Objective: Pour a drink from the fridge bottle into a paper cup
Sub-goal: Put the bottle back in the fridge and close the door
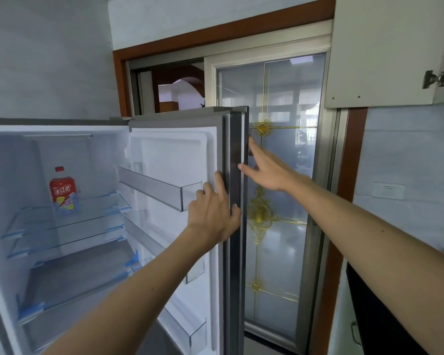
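Note:
The fridge stands open, its door (235, 226) swung out to the right. A bottle (63, 192) with a red cap and red label stands upright on the upper glass shelf (87, 216), alone. My left hand (213, 213) grips the door's free edge, fingers on the inner seal and thumb around the grey side. My right hand (264, 170) lies flat against the door's outer edge a little higher, fingers spread. No paper cup is in view.
Clear door bins (162, 188) line the inside of the door. Behind the door is a sliding glass door (280, 201) with gold ornament in a brown frame. A white wall cabinet (385, 52) hangs at upper right, above a dark counter edge (374, 303).

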### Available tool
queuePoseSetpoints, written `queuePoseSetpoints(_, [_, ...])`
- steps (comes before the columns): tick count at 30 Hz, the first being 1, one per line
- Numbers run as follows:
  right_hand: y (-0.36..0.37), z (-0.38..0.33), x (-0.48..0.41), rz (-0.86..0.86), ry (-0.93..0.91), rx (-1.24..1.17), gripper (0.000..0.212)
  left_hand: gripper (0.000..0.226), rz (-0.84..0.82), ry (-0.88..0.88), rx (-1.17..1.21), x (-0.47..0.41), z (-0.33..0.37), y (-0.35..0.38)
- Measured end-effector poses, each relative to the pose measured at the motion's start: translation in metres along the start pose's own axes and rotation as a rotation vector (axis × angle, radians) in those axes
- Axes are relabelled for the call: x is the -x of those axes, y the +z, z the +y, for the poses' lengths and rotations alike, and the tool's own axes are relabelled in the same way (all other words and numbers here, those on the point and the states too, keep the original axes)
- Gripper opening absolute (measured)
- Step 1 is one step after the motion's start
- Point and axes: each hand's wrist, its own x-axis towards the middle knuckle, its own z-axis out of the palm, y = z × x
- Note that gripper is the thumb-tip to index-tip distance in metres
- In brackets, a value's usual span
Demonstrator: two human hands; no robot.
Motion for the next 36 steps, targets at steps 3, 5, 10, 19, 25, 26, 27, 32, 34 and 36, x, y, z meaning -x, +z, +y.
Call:
queuePoseSetpoints(3, [-0.002, -0.015, -0.005, 0.072, -0.059, -0.035, 0.080, 0.079, 0.082, -0.016, 0.042, 0.003, -0.008, -0.011])
queuePoseSetpoints(5, [-0.001, -0.029, -0.009, 0.106, -0.101, -0.070, 0.081, 0.081, 0.127, -0.029, 0.043, 0.007, -0.014, -0.020])
queuePoseSetpoints(10, [0.006, -0.070, -0.018, 0.170, -0.207, -0.095, 0.081, 0.087, 0.215, -0.089, 0.037, 0.018, -0.041, -0.040])
queuePoseSetpoints(19, [0.027, -0.169, -0.035, 0.264, -0.456, -0.263, 0.078, 0.095, 0.401, -0.155, 0.071, 0.049, -0.113, -0.060])
queuePoseSetpoints(25, [0.071, -0.240, -0.055, 0.315, -0.513, -0.440, 0.083, 0.099, 0.438, -0.192, 0.063, 0.069, -0.171, -0.075])
queuePoseSetpoints(26, [0.078, -0.253, -0.056, 0.330, -0.509, -0.464, 0.082, 0.099, 0.430, -0.210, 0.057, 0.073, -0.181, -0.077])
queuePoseSetpoints(27, [0.085, -0.266, -0.058, 0.344, -0.503, -0.486, 0.081, 0.099, 0.415, -0.226, 0.050, 0.076, -0.190, -0.079])
queuePoseSetpoints(32, [0.114, -0.324, -0.069, 0.396, -0.473, -0.529, 0.079, 0.096, 0.340, -0.223, 0.214, 0.090, -0.241, -0.089])
queuePoseSetpoints(34, [0.123, -0.343, -0.075, 0.397, -0.466, -0.528, 0.081, 0.095, 0.325, -0.208, 0.315, 0.095, -0.262, -0.093])
queuePoseSetpoints(36, [0.131, -0.360, -0.081, 0.392, -0.471, -0.519, 0.082, 0.094, 0.314, -0.204, 0.376, 0.100, -0.283, -0.096])
